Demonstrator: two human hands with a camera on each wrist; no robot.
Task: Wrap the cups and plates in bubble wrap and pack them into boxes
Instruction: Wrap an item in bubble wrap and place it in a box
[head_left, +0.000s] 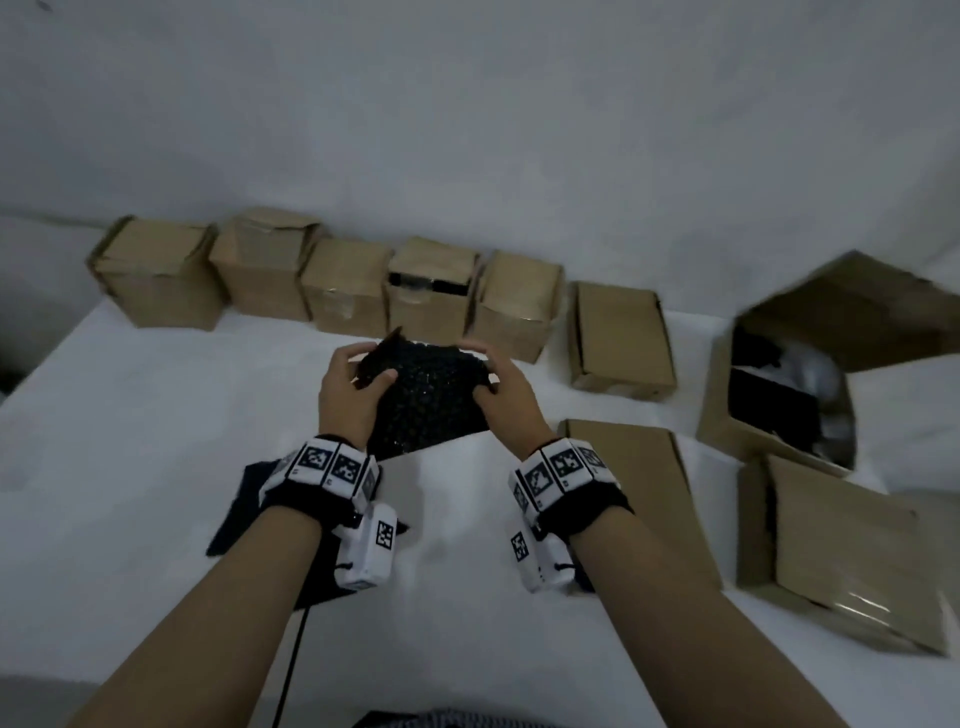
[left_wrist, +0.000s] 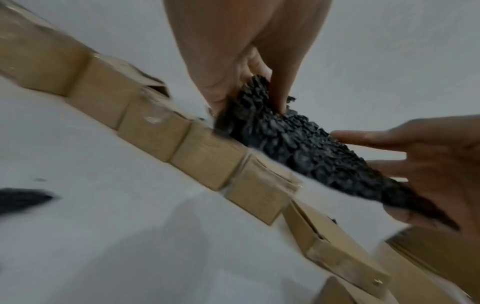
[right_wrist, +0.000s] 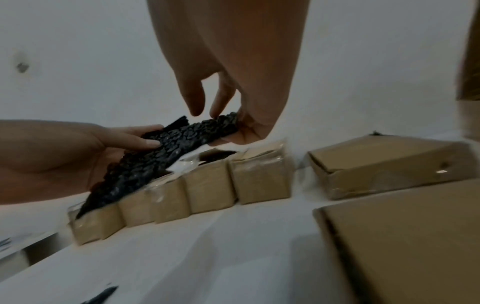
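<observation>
From the head camera, a flat bundle of black bubble wrap (head_left: 423, 395), pebbled with small glossy bubbles, is held above the white table (head_left: 130, 441) between both hands. The left hand (head_left: 349, 396) grips its left edge, thumb laid over the top and fingers curled behind. The right hand (head_left: 506, 397) pinches the right edge, fingers bent over the far rim. Behind stands a row of five small matte brown cardboard boxes (head_left: 343, 286), cube-like; one shows a dark gap at its top. A flatter closed brown carton (head_left: 621, 338) lies to their right, then a large open cardboard box (head_left: 789, 374) holding dark contents I cannot identify. A dark sheet (head_left: 244, 509) lies flat under the left wrist.

The left wrist camera shows the wrap edge-on, a lumpy tapering wedge, the left fingers (left_wrist: 279, 86) pressing into it and the right hand's straighter fingers under its far end.

The right wrist camera shows the right fingertips (right_wrist: 221, 107) nipping the wrap's rim against the thumb, index finger raised free.
</observation>
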